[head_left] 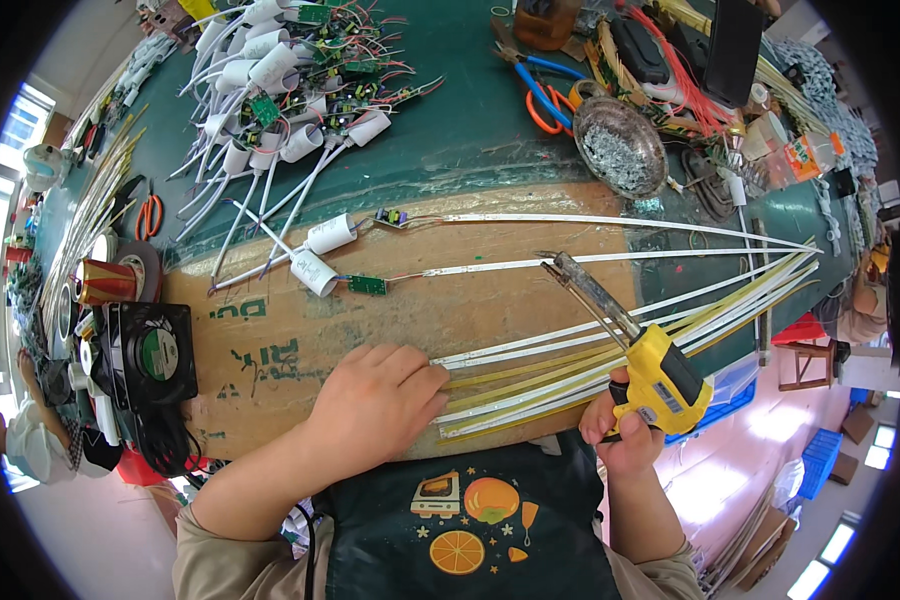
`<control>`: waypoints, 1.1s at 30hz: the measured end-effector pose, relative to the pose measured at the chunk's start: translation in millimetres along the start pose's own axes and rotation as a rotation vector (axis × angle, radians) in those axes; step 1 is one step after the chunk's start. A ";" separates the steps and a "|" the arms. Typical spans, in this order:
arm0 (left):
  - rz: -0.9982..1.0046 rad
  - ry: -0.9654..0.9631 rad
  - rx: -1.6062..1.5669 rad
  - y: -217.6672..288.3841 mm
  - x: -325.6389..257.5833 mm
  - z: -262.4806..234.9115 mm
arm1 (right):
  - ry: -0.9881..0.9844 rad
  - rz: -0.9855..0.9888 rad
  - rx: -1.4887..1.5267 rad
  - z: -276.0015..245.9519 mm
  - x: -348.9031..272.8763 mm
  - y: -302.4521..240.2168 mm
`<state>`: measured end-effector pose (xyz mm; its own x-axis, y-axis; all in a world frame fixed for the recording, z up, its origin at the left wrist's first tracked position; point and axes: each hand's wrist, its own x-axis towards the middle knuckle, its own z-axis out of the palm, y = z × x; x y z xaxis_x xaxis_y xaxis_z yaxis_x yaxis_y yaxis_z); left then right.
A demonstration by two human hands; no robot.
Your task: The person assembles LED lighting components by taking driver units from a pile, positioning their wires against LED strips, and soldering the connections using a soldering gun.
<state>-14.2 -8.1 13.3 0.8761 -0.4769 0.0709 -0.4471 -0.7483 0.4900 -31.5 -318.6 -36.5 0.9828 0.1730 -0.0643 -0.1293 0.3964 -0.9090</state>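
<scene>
My left hand [378, 400] is closed, its fingers curled down at the near ends of a bundle of white and yellow LED strips [530, 374]. The fingertips are partly hidden. My right hand [625, 438] grips a yellow soldering gun [670, 385], whose metal tip points up and left above the strips. Beyond my hands, two separate white LED strips, an upper one [570, 220] and a lower one [500, 265], run by thin wires to small circuit boards [367, 285]. Those boards join white cylinders [314, 273] with pale cables.
A brown board [260, 400] covers the near green table. A black fan [150, 352] stands left. Wired white cylinders [275, 65] pile up at the far left. A metal dish of grey bits [620, 150], blue-handled pliers [540, 90] and orange-handled scissors [545, 125] lie far right.
</scene>
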 end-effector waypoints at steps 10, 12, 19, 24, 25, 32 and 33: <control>-0.060 0.006 0.066 22.2 9.1 11.9 | 0.000 0.021 0.027 1.5 -0.3 0.4; -0.041 0.001 0.122 22.9 9.8 12.0 | -0.002 0.028 0.035 2.5 -0.5 -0.7; 0.068 -0.061 0.381 36.9 15.4 9.4 | 0.019 0.034 0.040 3.0 -0.8 -1.1; 0.059 -0.055 0.380 38.5 14.4 10.4 | 0.017 0.029 0.054 2.7 0.2 -1.3; 0.047 -0.040 0.363 36.8 13.0 10.8 | 0.026 0.022 0.040 4.3 0.4 -1.3; -0.040 -0.066 0.196 27.6 15.7 11.3 | 0.031 0.016 0.044 0.9 -0.9 0.2; -0.039 -0.066 0.195 26.5 15.8 12.3 | 0.032 0.016 0.044 1.1 -0.7 0.2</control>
<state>-14.4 -41.1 16.7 0.8825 -0.4703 -0.0053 -0.4452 -0.8389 0.3132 -32.4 -317.6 -36.2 0.9842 0.1510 -0.0920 -0.1495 0.4329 -0.8890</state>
